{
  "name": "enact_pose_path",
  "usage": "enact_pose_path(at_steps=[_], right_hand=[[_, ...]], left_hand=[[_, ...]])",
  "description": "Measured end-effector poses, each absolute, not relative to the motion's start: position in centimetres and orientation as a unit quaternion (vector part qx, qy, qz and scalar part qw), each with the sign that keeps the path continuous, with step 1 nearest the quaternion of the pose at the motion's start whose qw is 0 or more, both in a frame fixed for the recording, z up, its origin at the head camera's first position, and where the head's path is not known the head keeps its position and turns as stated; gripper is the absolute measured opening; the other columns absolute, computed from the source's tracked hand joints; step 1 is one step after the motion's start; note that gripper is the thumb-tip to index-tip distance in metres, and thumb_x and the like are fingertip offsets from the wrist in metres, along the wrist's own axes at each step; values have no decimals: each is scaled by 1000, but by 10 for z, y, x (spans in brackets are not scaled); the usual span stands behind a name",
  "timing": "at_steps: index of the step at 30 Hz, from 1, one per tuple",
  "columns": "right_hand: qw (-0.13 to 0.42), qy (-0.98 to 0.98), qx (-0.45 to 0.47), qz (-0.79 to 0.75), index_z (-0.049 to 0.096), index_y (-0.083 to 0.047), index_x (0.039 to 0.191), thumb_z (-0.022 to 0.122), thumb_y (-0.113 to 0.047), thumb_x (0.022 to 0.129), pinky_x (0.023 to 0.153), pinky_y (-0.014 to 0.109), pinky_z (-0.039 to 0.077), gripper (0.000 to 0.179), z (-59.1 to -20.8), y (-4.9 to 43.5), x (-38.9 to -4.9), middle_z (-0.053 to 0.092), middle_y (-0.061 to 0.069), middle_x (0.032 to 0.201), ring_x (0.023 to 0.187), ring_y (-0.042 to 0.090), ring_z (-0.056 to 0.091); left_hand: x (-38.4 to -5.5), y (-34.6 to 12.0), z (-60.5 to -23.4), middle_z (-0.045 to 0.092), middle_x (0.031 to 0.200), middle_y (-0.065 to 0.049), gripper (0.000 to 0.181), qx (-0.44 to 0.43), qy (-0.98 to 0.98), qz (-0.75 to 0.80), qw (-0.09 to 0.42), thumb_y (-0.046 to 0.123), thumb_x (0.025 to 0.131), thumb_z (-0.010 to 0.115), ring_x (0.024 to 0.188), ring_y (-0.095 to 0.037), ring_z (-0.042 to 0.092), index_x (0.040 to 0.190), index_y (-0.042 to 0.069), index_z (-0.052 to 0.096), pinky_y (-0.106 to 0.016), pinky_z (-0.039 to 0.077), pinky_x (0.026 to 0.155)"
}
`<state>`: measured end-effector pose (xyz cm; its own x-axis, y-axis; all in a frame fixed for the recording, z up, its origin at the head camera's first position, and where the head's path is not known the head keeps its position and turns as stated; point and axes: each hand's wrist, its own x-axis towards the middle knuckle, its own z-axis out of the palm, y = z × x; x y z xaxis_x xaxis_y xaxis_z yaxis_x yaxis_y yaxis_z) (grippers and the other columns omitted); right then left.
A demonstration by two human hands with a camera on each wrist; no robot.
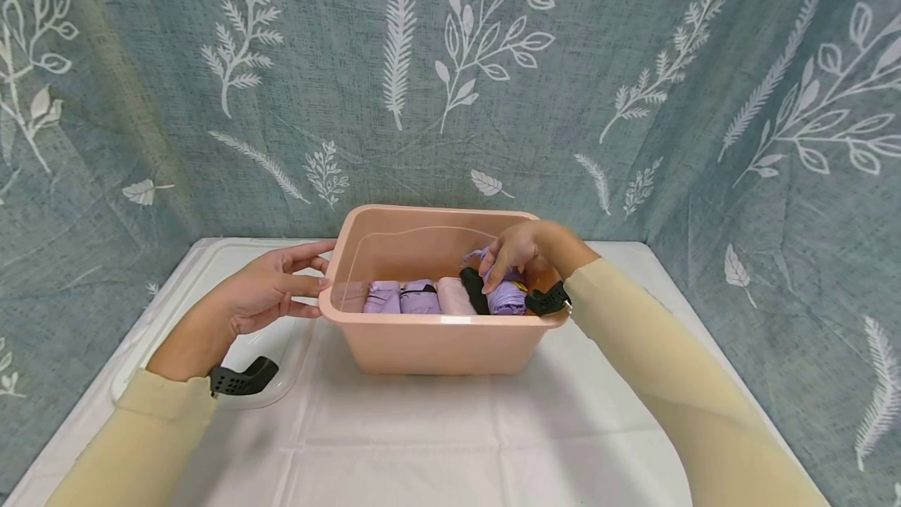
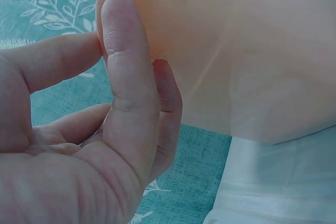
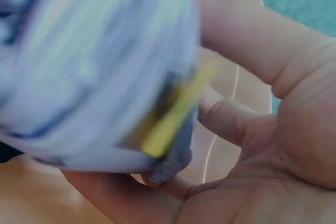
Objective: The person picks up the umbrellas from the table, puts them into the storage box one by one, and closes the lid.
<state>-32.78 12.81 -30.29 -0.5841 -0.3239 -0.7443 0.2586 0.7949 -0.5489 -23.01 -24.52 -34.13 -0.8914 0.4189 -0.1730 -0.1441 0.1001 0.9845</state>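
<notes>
A peach plastic tub (image 1: 436,346) stands on the white-covered table. Inside its right end, my right hand (image 1: 517,249) holds a rolled purple cloth bundle (image 1: 508,300) between thumb and fingers. In the right wrist view the bundle (image 3: 100,77) looks blurred, with a yellow strip (image 3: 178,114) at its end. Beside it in the tub lie a black roll (image 1: 475,292), a pale pink roll (image 1: 455,296) and two lilac rolls (image 1: 420,297). My left hand (image 1: 271,288) touches the tub's left side at the rim, its fingers spread along the outer wall.
A translucent white lid (image 1: 281,370) lies flat on the table at the left, partly under my left forearm. Blue-green curtains (image 1: 338,61) with white leaf prints hang behind and on both sides. White cloth (image 1: 422,444) covers the table in front of the tub.
</notes>
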Motion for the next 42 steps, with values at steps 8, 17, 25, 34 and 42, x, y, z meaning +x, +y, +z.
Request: enact_pose_path(at_steps=[8, 17, 25, 34, 42], right_hand=[[446, 856, -42, -259, 64, -5, 117, 79, -9, 89, 108, 56, 50, 33, -304, 123, -330, 52, 14, 135, 128, 36, 51], [458, 863, -28, -212, 64, -5, 130, 80, -9, 88, 101, 48, 57, 46, -309, 120, -328, 57, 14, 132, 114, 32, 59], [458, 868, -35, -190, 64, -3, 131, 76, -12, 91, 107, 48, 53, 43, -307, 117, -327, 54, 13, 144, 129, 33, 55], [405, 897, -118, -131, 68, -9, 128, 77, -27, 91, 96, 38, 59, 42, -282, 125, -325, 65, 5, 121, 102, 25, 63], [406, 876, -98, -240, 62, -6, 125, 78, -20, 91, 79, 32, 56, 39, -273, 133, -310, 52, 2, 105, 84, 20, 49]], left_hand=[[-228, -246, -340, 53, 122, -5, 79, 96, 716, 660, 206, 4, 98, 67, 89, -15, 72, 164, 8, 24, -32, 65, 77], [-229, -244, -342, 53, 123, -7, 79, 100, 717, 658, 208, 4, 96, 68, 87, -14, 71, 163, 8, 26, -33, 64, 78], [-229, -245, -342, 54, 121, -4, 79, 100, 717, 658, 205, 4, 97, 68, 88, -14, 71, 163, 9, 26, -34, 64, 78], [-229, -246, -343, 53, 123, -6, 79, 99, 718, 658, 206, 5, 97, 67, 88, -15, 72, 164, 10, 25, -34, 64, 78], [-228, -246, -344, 53, 122, -6, 79, 103, 714, 663, 201, 4, 97, 67, 86, -14, 71, 163, 8, 25, -33, 65, 77]])
